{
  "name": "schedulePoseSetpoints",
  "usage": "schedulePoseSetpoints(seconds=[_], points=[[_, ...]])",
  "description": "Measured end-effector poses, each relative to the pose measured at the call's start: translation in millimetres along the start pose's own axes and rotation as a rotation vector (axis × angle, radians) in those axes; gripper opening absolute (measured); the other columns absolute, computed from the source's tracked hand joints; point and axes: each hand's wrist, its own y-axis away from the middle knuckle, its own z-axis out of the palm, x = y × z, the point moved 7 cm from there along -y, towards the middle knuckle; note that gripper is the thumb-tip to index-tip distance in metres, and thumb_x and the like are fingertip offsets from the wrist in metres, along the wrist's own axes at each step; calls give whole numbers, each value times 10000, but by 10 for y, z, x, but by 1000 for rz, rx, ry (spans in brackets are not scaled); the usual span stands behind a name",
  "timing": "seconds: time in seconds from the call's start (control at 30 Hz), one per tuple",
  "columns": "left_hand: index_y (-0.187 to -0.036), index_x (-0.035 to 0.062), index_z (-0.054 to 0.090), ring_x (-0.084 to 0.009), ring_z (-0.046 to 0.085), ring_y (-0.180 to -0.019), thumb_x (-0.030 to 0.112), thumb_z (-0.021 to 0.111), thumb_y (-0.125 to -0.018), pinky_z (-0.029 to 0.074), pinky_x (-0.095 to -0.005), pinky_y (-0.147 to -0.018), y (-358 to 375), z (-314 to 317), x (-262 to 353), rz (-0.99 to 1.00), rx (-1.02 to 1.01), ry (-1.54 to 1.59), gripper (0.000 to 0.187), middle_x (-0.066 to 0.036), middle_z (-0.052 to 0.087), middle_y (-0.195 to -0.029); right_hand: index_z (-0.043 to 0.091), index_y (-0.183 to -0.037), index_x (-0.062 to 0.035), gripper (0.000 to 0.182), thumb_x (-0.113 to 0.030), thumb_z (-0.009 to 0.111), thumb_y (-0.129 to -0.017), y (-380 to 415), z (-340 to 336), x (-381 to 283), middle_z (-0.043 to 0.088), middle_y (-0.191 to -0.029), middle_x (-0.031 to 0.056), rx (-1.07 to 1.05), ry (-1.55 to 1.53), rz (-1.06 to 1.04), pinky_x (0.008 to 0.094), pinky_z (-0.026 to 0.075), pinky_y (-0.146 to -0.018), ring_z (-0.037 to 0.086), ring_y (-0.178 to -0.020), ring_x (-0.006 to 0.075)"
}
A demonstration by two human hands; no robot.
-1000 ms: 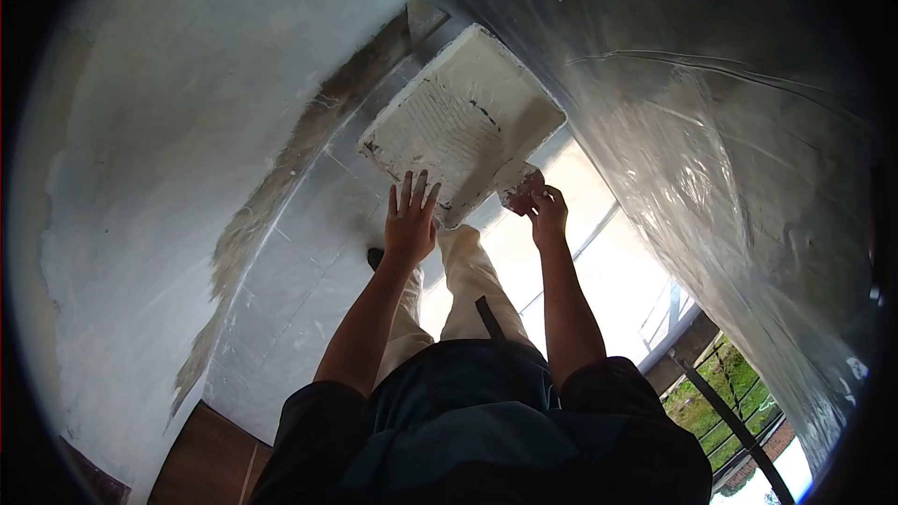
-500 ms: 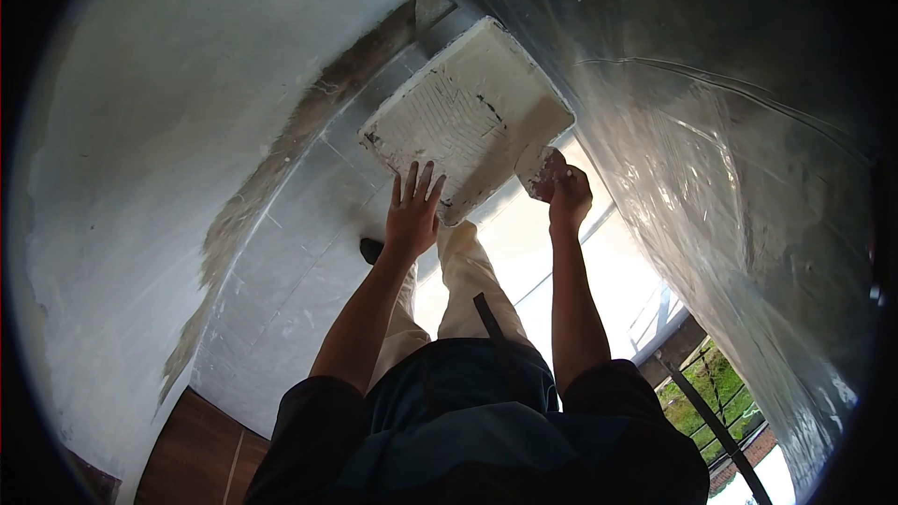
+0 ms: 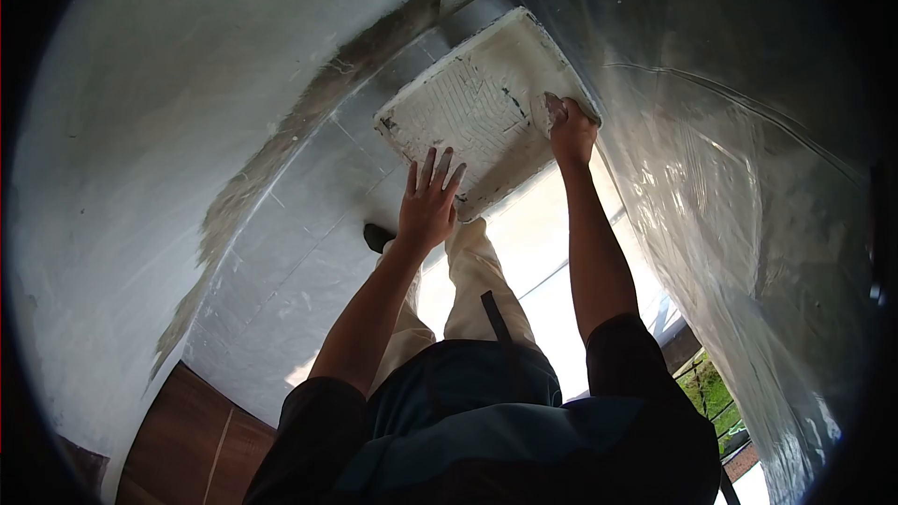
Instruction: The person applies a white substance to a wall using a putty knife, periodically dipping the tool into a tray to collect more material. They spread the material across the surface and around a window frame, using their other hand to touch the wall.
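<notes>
A paint tray (image 3: 458, 93) with a ribbed floor, coated in off-white paste, lies in front of me above my legs. My left hand (image 3: 428, 210) rests at its near-left edge, fingers spread and stretched over the ribbed part, with whitish smears on the fingertips. At the tray's right side, my right hand (image 3: 573, 136) is closed around a paste-covered scraper (image 3: 546, 110). Its blade is down inside the tray, close to the right wall, and the hand hides part of it.
On the left stands a wall (image 3: 159, 84) with a rough brownish strip (image 3: 271, 154) along its foot. Clear plastic sheeting (image 3: 711, 178) hangs on the right. Grey floor tiles (image 3: 290, 224) lie below, and a brown panel (image 3: 187, 435) is at lower left.
My right hand has moved up and forward, bringing the scraper from beside the tray's near-right edge to inside it. My left hand stays at the tray's edge; the view has shifted slightly.
</notes>
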Motion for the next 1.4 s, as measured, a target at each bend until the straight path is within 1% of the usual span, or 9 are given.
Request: schedulePoseSetpoints(seconds=[0.23,0.47,0.53,0.73,0.97,1.17,1.27,1.33,1.4], points=[[-1401,119,345,-383,214,-1399,109,594,-764,206,-561,-1117,121,-59,-67,-46,-12,77,684,-145,235,-1512,666,-906,-100,140,-218,624,-843,-298,205,-44,646,-873,236,-257,70,83,483,495,-753,622,-860,422],[-1387,137,389,-349,230,-1401,132,630,-749,209,-540,-1123,251,-92,-167,-107,-28,25,682,-125,251,-1511,653,-843,-72,246,-315,635,-869,-319,299,-66,644,-770,196,-251,65,-10,464,478,-691,614,-749,408],[-1387,136,389,-348,225,-1403,126,620,-753,206,-540,-1124,291,-107,-213,-120,-31,19,675,-125,248,-1512,664,-909,-96,128,-195,619,-841,-288,303,-91,647,-873,224,-348,83,62,488,488,-756,616,-873,421],[-1403,132,359,-352,194,-1414,108,597,-760,193,-542,-1131,426,-186,-359,-162,-77,-28,686,-126,224,-1521,639,-918,-97,148,-69,585,-783,-197,328,-275,664,-883,181,-376,200,-64,461,507,-760,639,-879,371],[-1418,131,328,-356,163,-1424,112,597,-765,191,-543,-1133,543,-258,-432,-191,-101,-49,706,-125,201,-1529,637,-929,-108,173,-62,570,-776,52,422,-453,667,-908,164,-443,223,-82,447,509,-781,645,-886,352],[-1403,165,383,-328,180,-1425,105,614,-740,178,-532,-1142,670,-476,-415,-180,-81,-68,705,-103,229,-1526,655,-947,-77,155,-178,597,-846,261,270,-582,647,-817,206,-378,65,-37,459,498,-708,635,-812,387],[-1399,182,393,-324,181,-1426,103,639,-727,175,-528,-1146,660,-819,-475,-145,-48,-130,720,-95,221,-1532,659,-1019,-47,251,-175,651,-803,170,27,-494,671,-857,162,-381,-192,153,387,517,-690,669,-763,279],[-1398,181,395,-323,175,-1429,112,654,-726,176,-529,-1146,588,-1124,-556,-133,-21,-203,724,-95,214,-1537,645,-1060,-14,293,-165,676,-811,138,178,-344,671,-820,122,-413,-724,295,329,527,-656,651,-689,195],[-1399,165,392,-332,174,-1428,100,630,-745,173,-533,-1145,481,-1530,-653,-137,44,-230,699,-105,214,-1534,634,-1061,-8,260,-119,657,-827,55,-77,-657,664,-849,101,-427,-972,317,309,531,-666,644,-717,174]])
